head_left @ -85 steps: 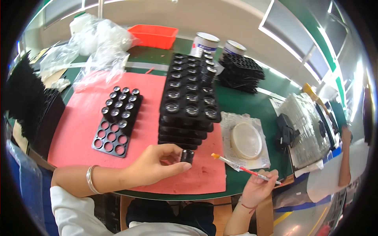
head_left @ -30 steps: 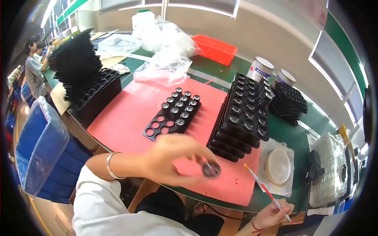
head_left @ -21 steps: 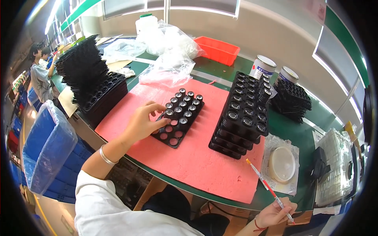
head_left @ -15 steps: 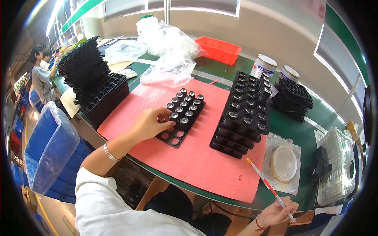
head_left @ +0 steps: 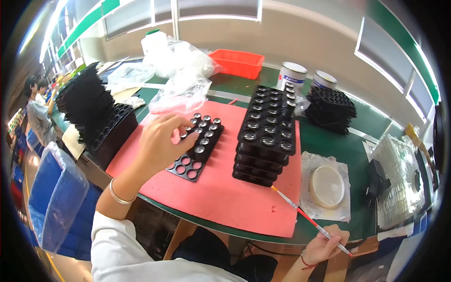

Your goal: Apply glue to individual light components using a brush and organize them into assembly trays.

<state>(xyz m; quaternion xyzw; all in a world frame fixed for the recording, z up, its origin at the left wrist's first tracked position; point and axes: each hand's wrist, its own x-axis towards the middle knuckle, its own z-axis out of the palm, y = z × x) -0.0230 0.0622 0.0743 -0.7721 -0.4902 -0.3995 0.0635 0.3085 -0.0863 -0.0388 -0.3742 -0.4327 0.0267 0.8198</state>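
Item, small black cylinders [head_left: 199,150] with glassy round tops: a cluster upright in the far part of a perforated black tray [head_left: 189,168], near-end holes bare, on the pink mat [head_left: 221,202]; others stand in the top of the tall tray stack [head_left: 260,160] to your right. Likely light, rigid and smooth, apt to slip or roll; the clear tops probably mark easily, so pinch the dark side wall between thumb and fingertips, off the glass. Item, your left hand [head_left: 159,141]: above the tray's left side, thumb and fingers parted, nothing seen gripped between them; contact with the nearest cylinders cannot be told. Item, your right hand [head_left: 327,244]: fingers closed round the rear of a slim brush [head_left: 307,217], its tip angled toward the foot of the stack, touching or not unclear. The brush should be light and stiff-handled, soft only at the bristles; hold it by the shaft. Item, a pale round dish [head_left: 325,203] on wrapping, beyond the right hand.
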